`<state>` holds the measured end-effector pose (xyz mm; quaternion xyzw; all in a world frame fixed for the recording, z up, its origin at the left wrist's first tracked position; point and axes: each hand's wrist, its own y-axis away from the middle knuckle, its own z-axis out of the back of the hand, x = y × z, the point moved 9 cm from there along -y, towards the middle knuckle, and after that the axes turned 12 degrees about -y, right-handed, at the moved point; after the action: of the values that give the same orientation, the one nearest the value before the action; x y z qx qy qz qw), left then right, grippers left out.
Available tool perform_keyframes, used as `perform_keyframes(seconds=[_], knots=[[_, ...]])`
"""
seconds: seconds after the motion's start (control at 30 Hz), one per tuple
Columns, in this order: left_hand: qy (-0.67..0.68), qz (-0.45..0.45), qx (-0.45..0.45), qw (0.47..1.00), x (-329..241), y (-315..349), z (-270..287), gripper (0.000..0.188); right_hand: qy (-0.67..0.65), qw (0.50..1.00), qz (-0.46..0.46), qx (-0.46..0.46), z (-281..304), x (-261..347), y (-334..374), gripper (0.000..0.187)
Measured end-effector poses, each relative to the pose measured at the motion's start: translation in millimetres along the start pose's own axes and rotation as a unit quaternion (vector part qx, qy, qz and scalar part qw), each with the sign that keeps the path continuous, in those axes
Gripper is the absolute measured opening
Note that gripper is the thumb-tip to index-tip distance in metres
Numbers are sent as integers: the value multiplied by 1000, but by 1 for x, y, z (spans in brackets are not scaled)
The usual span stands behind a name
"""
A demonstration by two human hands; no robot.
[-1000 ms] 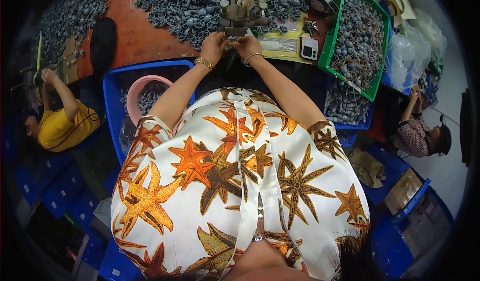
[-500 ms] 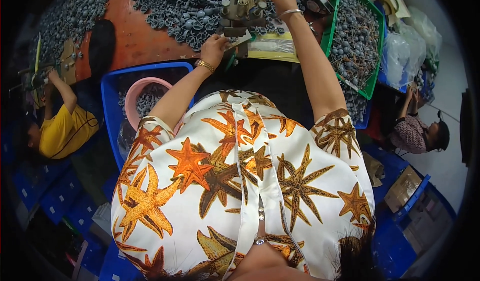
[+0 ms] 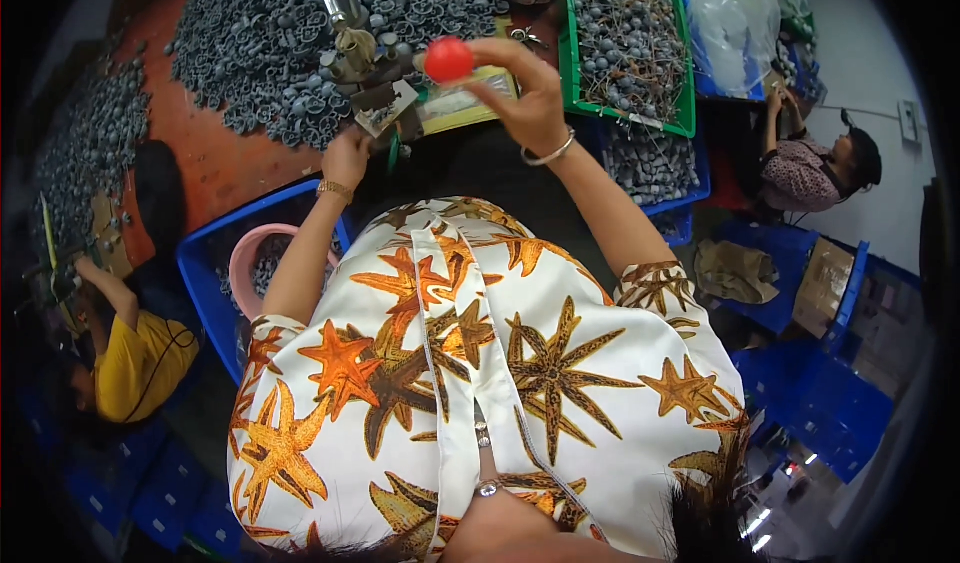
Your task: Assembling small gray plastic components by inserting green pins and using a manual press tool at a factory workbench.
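Note:
At the upper middle, my right hand (image 3: 525, 98) has its thumb and index finger closed round a red ball knob (image 3: 448, 59); whatever lies behind the ball is hidden. The knob is just right of a small metal bench press (image 3: 352, 58) with a shiny upright cylinder. My left hand (image 3: 346, 158) is closed at the press's lower front, beside a light metal plate (image 3: 387, 109); what its fingers hold is too small to make out. Grey plastic parts (image 3: 265, 58), some ring-shaped and some round, lie heaped behind the press.
A green crate (image 3: 680, 73) of grey balls and thin stems stands right, above a blue bin (image 3: 650, 168). Below my left arm, a blue crate (image 3: 215, 228) holds a pink basin (image 3: 245, 263). Two people work nearby, one in yellow (image 3: 150, 363), the other in patterned clothing (image 3: 805, 183).
My right hand has come down and nearer from the press's top, and the red knob now shows in it. The whole view has shifted; my left hand stays low at the press.

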<state>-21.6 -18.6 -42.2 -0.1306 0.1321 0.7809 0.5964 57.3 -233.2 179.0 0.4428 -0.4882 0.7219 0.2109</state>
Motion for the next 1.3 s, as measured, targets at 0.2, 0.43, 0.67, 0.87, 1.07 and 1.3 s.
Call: perform_keyframes(seconds=[0.2,0.43,0.67,0.87,1.07,1.3], knots=[[544,115,303,774,-33,59,4,23,-10,910,-327,-255,148,-169,50,13],[517,313,-372,705,260,45,172,24,431,810,-335,-215,257,-220,44,18],[553,370,-223,712,265,43,66,23,495,700,-496,-135,275,-273,50,25],[467,324,-119,814,184,15,3,19,493,791,-332,-147,267,-229,17,29],[293,173,-124,932,120,-63,17,20,538,704,-452,-108,242,-255,43,29],[60,129,-181,973,92,-109,59,35,233,825,-306,-415,296,-190,42,26]])
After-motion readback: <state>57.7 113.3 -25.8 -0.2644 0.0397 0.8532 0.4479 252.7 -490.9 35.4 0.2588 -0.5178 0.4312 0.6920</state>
